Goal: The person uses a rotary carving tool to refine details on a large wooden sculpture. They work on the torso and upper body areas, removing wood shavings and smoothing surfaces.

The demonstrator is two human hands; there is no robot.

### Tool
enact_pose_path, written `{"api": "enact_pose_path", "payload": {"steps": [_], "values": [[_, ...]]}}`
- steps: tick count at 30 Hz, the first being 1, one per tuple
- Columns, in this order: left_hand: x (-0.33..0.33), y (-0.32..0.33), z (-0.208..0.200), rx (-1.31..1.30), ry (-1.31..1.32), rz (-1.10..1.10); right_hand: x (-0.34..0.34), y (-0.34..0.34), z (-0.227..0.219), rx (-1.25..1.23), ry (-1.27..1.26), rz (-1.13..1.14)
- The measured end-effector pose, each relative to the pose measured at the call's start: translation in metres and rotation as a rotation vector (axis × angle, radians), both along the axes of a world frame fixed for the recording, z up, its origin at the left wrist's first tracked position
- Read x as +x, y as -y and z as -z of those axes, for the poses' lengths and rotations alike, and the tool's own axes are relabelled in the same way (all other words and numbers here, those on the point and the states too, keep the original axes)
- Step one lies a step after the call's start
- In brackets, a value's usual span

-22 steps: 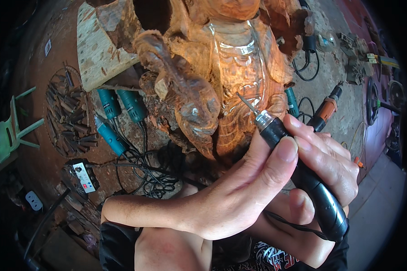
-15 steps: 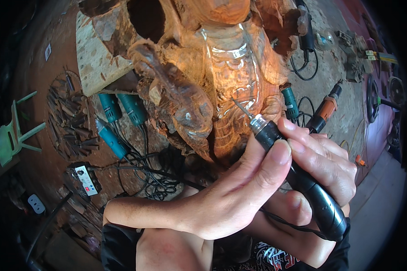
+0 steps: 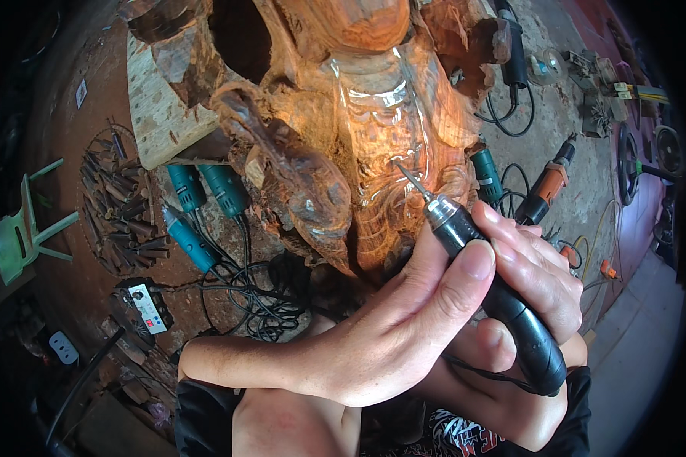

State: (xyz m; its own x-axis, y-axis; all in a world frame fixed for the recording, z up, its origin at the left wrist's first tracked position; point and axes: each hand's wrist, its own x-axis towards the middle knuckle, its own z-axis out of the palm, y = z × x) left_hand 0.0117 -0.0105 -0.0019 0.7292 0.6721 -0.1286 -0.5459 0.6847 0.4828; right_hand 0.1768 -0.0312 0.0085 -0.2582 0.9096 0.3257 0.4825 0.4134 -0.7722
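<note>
A slim black rotary carving tool with a silver collar and a thin pointed bit slants up and left. My right hand wraps its fingers around the grip. My left hand crosses in front from the left, thumb pressed on the tool's side; its other fingers are mostly hidden. The bit points at a large reddish-brown wood carving with folds and curled shapes. A shiny, wet-looking strip runs down its middle. The bit's tip appears at or very close to this surface; I cannot tell whether it touches.
Teal rotary tools with tangled black cords lie left of the carving. Beyond them are a round tray of bits, a white control box and a green stool. An orange-and-black power tool lies right.
The view has shifted slightly, so the carving sits a little further left. The tool's rear end has swung slightly left and up, with both hands still on it.
</note>
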Motion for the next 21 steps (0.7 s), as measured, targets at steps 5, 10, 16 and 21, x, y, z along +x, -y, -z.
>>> {"api": "enact_pose_path", "payload": {"steps": [5,10,16,21], "values": [[0.001,-0.003,-0.001,-0.009,-0.008,0.026,-0.003,-0.003,0.003,0.043,-0.036,0.019],[0.001,-0.004,0.008,0.082,-0.004,0.047,-0.005,-0.005,0.006,0.081,-0.06,0.029],[0.0,-0.003,0.008,0.048,0.006,0.061,-0.006,-0.005,0.009,0.104,-0.056,0.044],[-0.001,-0.003,0.008,0.042,0.013,0.072,-0.006,-0.002,0.002,0.063,-0.011,0.055]]}}
